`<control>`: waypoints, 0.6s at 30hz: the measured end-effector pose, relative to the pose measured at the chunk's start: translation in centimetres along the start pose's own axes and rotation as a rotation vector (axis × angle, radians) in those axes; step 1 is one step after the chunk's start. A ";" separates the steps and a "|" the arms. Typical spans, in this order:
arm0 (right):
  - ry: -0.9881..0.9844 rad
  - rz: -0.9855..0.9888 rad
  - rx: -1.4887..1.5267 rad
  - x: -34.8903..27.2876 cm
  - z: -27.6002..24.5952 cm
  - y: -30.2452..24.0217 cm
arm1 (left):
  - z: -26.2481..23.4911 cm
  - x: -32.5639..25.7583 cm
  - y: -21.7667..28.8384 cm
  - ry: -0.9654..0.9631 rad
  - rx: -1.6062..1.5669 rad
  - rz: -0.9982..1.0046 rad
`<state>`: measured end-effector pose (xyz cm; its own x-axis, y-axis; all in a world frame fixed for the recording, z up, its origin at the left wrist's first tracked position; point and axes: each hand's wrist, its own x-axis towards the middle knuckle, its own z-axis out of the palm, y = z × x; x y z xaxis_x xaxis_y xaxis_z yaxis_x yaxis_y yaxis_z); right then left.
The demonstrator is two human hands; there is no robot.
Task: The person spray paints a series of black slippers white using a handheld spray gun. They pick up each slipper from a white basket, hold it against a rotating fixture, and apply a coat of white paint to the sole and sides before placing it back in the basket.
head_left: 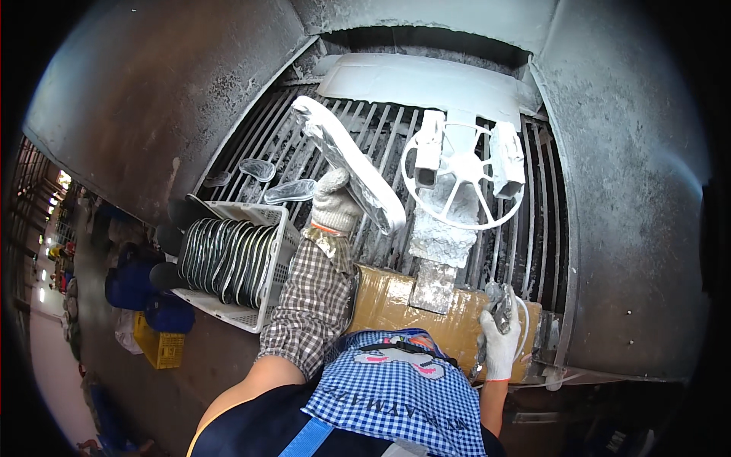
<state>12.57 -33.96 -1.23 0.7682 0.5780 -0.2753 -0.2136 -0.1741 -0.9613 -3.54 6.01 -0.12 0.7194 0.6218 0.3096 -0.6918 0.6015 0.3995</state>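
Note:
My left hand (336,201) wears a knit work glove, grey with spray residue. It is closed round a long shoe sole (364,177) with a white rim and a shiny film-like face, held tilted above the metal slats. At the lower right my right hand (500,344), in a pale glove, grips a spray gun (502,302) with a thin white hose beside it. Between the hands, to the far side, stands a white-coated spoked wheel (464,169) with two box-shaped supports on it. The sole lies clear of the wheel.
A white basket (283,255) of dark, light-edged soles stands left of my forearm. Clear sole-shaped covers (290,191) lie on the slatted grate (384,126). Metal booth walls (620,175) rise at both sides. Brown taped cardboard (384,298) covers the near edge.

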 end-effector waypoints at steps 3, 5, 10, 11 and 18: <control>-0.007 -0.003 -0.001 0.2 0.2 0.1 | -0.4 -0.7 0.5 0.124 -0.004 0.015; -0.002 -0.009 0.003 0.2 0.3 0.2 | -1.5 -0.4 0.7 0.026 -0.021 -0.030; -0.014 -0.033 -0.012 0.5 0.4 0.3 | -2.4 -0.4 1.9 -0.234 0.029 -0.135; 0.006 -0.049 -0.019 0.5 0.2 0.7 | -1.5 0.0 1.3 -0.289 0.025 -0.110; -0.014 0.009 -0.063 0.4 0.4 0.3 | 1.6 -1.4 0.7 -0.366 -0.016 0.002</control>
<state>12.58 -33.52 -1.63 0.7578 0.5873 -0.2843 -0.1816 -0.2288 -0.9564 -4.88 4.75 1.12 0.6904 0.4042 0.6000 -0.6923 0.6100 0.3855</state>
